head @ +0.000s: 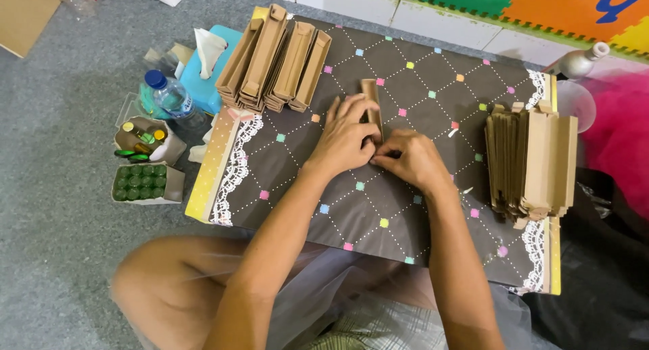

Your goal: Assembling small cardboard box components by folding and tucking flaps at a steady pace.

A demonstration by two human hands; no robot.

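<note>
Cardboard strip [372, 107] mid-table [433, 208], folded stack [277, 56] behind-left, flat stack [531, 157] right, bottle [170, 96] left on floor.

both forearms reach forward, left hand [345, 137] and right hand [411, 159] touching.

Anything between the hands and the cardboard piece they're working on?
Nothing visible. The left hand and right hand already rest on the brown cardboard piece in the middle of the table. The cardboard stacks sit off to the sides.
</note>
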